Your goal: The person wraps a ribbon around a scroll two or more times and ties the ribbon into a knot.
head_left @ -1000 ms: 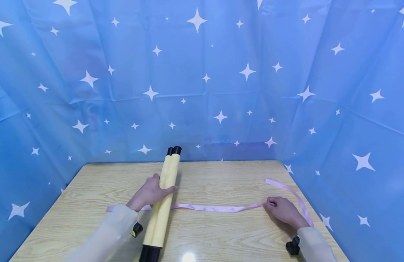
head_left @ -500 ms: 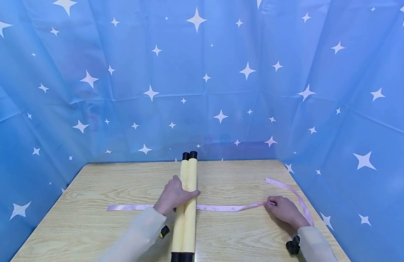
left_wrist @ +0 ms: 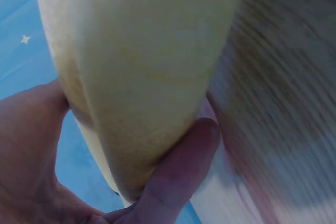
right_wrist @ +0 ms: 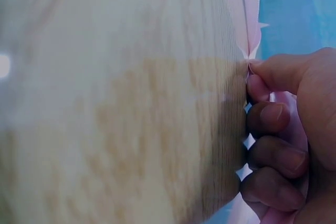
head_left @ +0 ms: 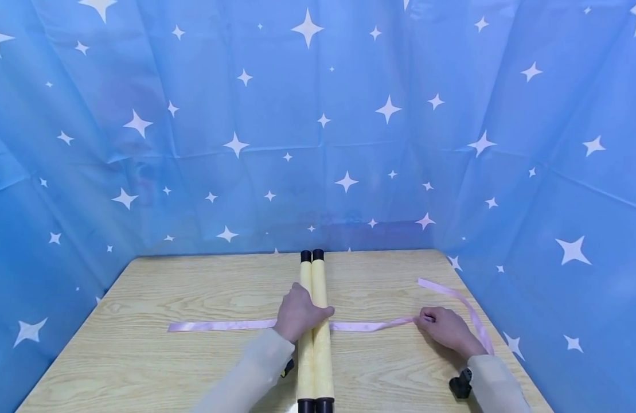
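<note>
A pale yellow scroll point(head_left: 322, 355), rolled into two rods side by side with black end knobs, lies lengthwise across the middle of the table. My left hand point(head_left: 299, 315) grips it around its middle, thumb on the right side. In the left wrist view thumb and finger clasp the yellow roll point(left_wrist: 152, 35) from both sides. A pink ribbon point(head_left: 219, 326) runs crosswise on the table and passes beneath the scroll. At the right, my right hand point(head_left: 447, 330) pinches the ribbon. The right wrist view shows the ribbon point(right_wrist: 251, 9) gathered between thumb and forefinger, other fingers curled.
The wood-grain table point(head_left: 204, 287) carries the ribbon's loose right end point(head_left: 452, 292), which curves behind my right hand. A blue curtain with white stars point(head_left: 323, 143) stands around the back and sides.
My left hand has carried the scroll rightward to mid-table and straightened it from its slant, lowering it over the ribbon. The right hand stays in place on the ribbon.
</note>
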### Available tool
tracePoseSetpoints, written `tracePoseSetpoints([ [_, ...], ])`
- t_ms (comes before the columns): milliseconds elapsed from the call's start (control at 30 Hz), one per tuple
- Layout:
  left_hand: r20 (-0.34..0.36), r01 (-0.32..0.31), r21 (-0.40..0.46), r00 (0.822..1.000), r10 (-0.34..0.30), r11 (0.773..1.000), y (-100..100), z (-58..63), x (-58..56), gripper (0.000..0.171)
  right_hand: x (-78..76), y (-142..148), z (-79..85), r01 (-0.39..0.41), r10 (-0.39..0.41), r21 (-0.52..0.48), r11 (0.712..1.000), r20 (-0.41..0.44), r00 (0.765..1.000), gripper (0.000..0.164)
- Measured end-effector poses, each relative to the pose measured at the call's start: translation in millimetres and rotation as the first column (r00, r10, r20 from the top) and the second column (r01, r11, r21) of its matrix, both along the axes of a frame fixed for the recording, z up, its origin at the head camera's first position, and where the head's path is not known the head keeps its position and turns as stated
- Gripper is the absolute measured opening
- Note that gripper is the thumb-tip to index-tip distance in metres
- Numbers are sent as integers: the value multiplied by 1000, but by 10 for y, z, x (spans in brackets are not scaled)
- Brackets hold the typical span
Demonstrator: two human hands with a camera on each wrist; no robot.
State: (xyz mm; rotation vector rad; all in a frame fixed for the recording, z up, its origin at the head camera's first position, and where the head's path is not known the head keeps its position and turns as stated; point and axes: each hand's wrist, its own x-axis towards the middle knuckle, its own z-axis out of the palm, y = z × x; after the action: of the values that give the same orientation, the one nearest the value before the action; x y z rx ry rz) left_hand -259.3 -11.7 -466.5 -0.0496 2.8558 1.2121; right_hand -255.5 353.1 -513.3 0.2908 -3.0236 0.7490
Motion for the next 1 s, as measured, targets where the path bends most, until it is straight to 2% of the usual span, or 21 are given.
tracePoseSetpoints([
  [133, -4, -21, -36, 1000, 21, 999, 74, -67, -34, 71, -13, 10, -9, 3, -3, 13, 1000, 3, 1000, 41],
  [400, -9, -42, -186, 999, 41, 982, 181, -99, -57, 65, -22, 14, -22, 0, 0, 1, 1000, 14, 1000, 41],
  [600, -28, -34, -314, 999, 26, 949, 215, -112, -71, 68, -17, 20, -23, 5, -5, 2, 1000, 10, 1000, 42],
  [833, -22, -41, -474, 999, 35, 880, 222, -135, -91, 70, -13, -8, 0, 1, -1, -13, 1000, 23, 1000, 42],
  [1000, -11, -27, -490, 1000, 25, 871, 202, -151, -87, 78, -9, 4, -1, 11, -10, -20, 1000, 39, 999, 41],
])
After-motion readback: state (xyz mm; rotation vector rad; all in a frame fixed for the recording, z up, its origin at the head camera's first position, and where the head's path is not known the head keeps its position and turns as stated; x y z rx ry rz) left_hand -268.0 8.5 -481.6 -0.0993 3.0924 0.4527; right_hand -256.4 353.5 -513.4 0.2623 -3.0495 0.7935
